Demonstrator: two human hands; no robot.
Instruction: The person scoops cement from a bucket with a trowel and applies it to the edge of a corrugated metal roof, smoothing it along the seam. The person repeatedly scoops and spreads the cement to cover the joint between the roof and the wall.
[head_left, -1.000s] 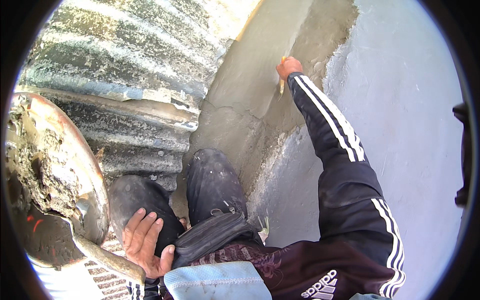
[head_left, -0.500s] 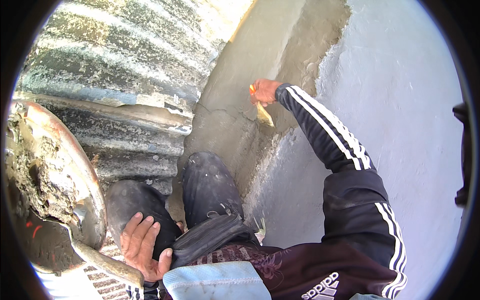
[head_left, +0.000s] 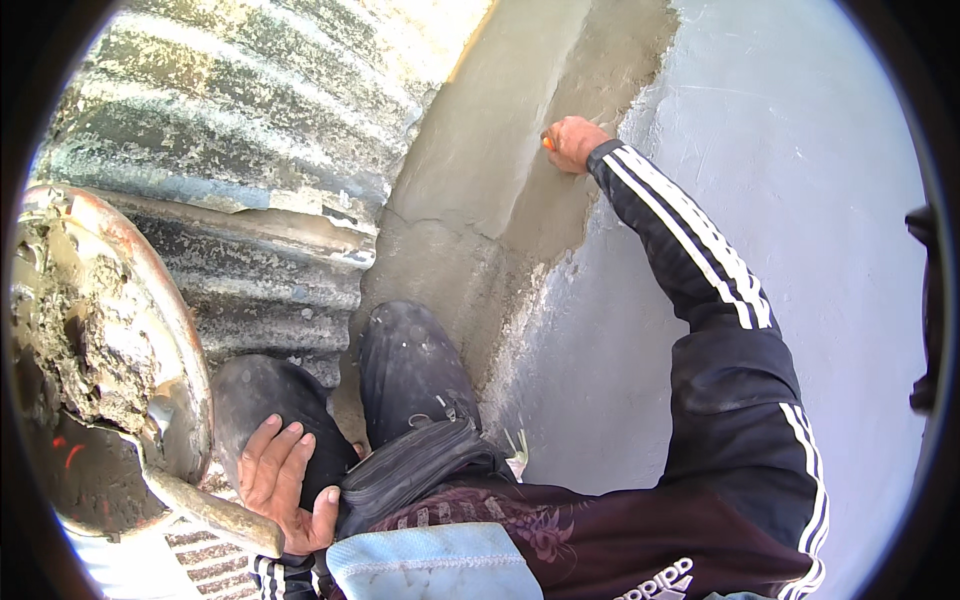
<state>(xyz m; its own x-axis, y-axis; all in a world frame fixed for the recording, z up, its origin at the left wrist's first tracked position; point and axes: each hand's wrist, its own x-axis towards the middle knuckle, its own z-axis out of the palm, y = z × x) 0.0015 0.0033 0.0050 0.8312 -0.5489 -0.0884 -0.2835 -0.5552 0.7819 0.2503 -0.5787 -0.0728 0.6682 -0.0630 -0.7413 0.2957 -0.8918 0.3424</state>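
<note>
Out over the damp grey-brown mortar band (head_left: 545,210), my right hand (head_left: 575,144) is closed around an orange-handled tool (head_left: 548,142). Only a bit of the orange handle shows; its working end is hidden by my hand. My left hand (head_left: 283,480) lies palm down against my dark trouser leg, fingers extended and thumb apart, holding nothing. Close beside it is the worn handle of a trowel (head_left: 210,512), whose metal neck reaches into a round pan (head_left: 190,340). Wet mortar (head_left: 100,340) is heaped in that pan.
Weathered corrugated sheets (head_left: 260,110) cover the upper left beside the mortar band. Smooth grey surface (head_left: 800,200) extends on the right. A black pouch (head_left: 415,470) sits at my waist, near a light blue cloth (head_left: 430,565). A dark object (head_left: 922,310) stands at the right rim.
My right hand has moved up and to the right along the mortar band with the tool. The tool's flat yellowish end, visible before, is now hidden. My left hand stays on the leg.
</note>
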